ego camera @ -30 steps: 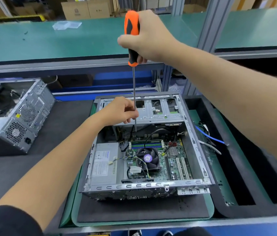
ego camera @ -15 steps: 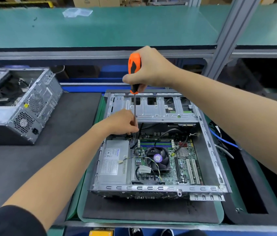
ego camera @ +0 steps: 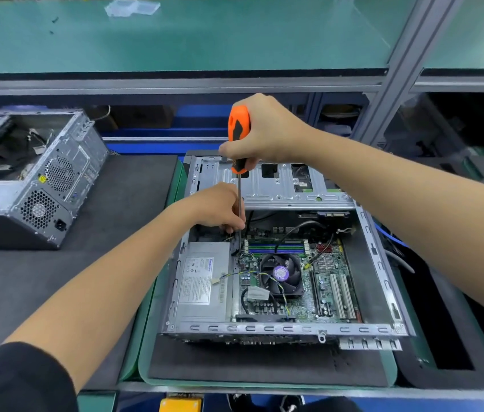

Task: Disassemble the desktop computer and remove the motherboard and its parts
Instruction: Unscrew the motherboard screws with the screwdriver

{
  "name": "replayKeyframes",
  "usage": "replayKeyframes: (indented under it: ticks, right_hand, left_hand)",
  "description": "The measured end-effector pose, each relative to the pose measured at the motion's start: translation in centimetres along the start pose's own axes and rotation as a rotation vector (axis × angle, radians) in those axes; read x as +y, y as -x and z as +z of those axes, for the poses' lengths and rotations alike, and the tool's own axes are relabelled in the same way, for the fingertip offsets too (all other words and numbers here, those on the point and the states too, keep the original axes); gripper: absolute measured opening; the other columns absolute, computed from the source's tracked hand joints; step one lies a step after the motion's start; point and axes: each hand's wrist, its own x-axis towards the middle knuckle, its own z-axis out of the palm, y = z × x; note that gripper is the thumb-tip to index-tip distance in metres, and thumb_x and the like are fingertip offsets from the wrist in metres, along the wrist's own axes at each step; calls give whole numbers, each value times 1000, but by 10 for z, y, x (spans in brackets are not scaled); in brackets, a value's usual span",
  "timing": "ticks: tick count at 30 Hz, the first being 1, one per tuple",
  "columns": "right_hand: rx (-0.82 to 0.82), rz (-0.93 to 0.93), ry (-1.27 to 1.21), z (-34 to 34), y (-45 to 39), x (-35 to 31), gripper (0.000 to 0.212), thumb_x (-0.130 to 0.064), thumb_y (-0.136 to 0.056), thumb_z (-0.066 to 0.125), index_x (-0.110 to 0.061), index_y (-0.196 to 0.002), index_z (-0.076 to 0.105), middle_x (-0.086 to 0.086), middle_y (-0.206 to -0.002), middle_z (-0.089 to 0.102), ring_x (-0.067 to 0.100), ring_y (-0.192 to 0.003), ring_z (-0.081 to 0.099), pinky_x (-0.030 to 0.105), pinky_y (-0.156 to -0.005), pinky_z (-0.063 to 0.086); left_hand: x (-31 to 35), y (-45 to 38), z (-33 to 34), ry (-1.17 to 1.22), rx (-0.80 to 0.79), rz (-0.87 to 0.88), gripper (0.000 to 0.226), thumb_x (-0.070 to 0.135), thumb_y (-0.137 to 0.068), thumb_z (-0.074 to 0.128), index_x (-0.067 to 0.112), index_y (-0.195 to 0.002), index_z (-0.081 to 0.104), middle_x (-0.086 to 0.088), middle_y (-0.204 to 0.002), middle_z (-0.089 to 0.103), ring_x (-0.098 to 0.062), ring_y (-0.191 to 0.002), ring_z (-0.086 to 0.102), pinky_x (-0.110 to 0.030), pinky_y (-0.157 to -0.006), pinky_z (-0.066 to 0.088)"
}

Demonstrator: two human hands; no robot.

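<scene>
The open computer case (ego camera: 288,263) is laid flat on a dark mat (ego camera: 264,364), motherboard (ego camera: 294,281) still inside. An orange screwdriver (ego camera: 238,135) is gripped upright in the right hand (ego camera: 264,132), fingers wrapped tight round the handle. Its shaft is pinched by the left hand (ego camera: 220,208) fingertips, tip down beside the power supply (ego camera: 202,283).

PSU label (ego camera: 197,282), fan sticker (ego camera: 281,272), txt unreadable

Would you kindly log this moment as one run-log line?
right hand: grips screwdriver | left hand: steadies shaft | tip: beside power supply | motherboard: in case
</scene>
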Motion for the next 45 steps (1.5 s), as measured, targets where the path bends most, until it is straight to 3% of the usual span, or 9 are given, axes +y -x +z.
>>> replayKeyframes:
  ticks: [3,6,11,14,20,31,38,41,45]
  right_hand:
    - [-9,0,-41,-3,0,1,27,-16,-78,72,6,-75,56,18,-64,52,39,-77,66,41,-60,53]
    - [-3,-11,-28,-4,0,0,30,-16,-77,71,11,-77,57,16,-63,50,40,-77,64,39,-56,51]
    - [-6,6,-9,-2,4,-1,26,-18,-76,72,-2,-71,53,11,-60,49,33,-60,59,23,-47,42]
    - [-13,21,-1,0,6,-1,33,-21,-77,74,-13,-63,45,2,-55,47,19,-49,50,12,-43,36]
    - [2,12,-7,1,5,-1,29,-22,-76,74,-11,-67,48,8,-62,53,16,-54,51,13,-45,37]
    - [-1,3,8,1,6,-1,31,-23,-76,74,-15,-64,47,1,-57,49,12,-51,48,11,-43,35]
    - [-4,16,2,0,9,1,29,-24,-77,73,-13,-70,48,4,-62,53,22,-61,62,19,-49,43]
    - [-6,12,-1,1,9,0,27,-23,-77,74,-11,-70,51,8,-63,55,17,-57,59,19,-49,43]
    - [-43,23,-81,2,9,-3,33,-22,-75,77,-18,-63,47,-2,-56,50,4,-44,56,13,-43,43]
  left_hand:
    - [0,0,-1,9,-4,10,7,15,-84,71,11,-79,73,-1,-70,73,-11,-65,71,-25,-67,58]
    - [2,0,-1,14,-16,15,7,15,-85,71,14,-78,73,-1,-72,74,-11,-67,71,-29,-71,59]
    - [4,0,2,0,-23,13,7,17,-85,72,16,-78,72,0,-74,74,-8,-66,71,-27,-72,59]
    - [3,1,4,2,-21,16,7,16,-85,72,14,-78,72,0,-73,74,-9,-65,71,-24,-67,58]
    - [1,2,3,19,-8,19,7,13,-85,71,12,-79,72,-2,-75,73,-11,-66,71,-25,-68,59]
    - [1,2,4,21,-15,21,7,14,-86,70,13,-79,72,-5,-76,74,-14,-69,71,-31,-75,60]
    - [2,3,5,19,-24,37,7,14,-87,69,11,-81,73,-6,-77,74,-14,-69,71,-31,-74,60]
    - [1,2,5,20,-25,38,7,14,-87,70,11,-81,72,-6,-78,74,-14,-69,72,-32,-75,60]
    - [0,3,6,15,-17,44,7,15,-85,72,13,-79,73,-4,-75,73,-13,-67,71,-30,-73,60]
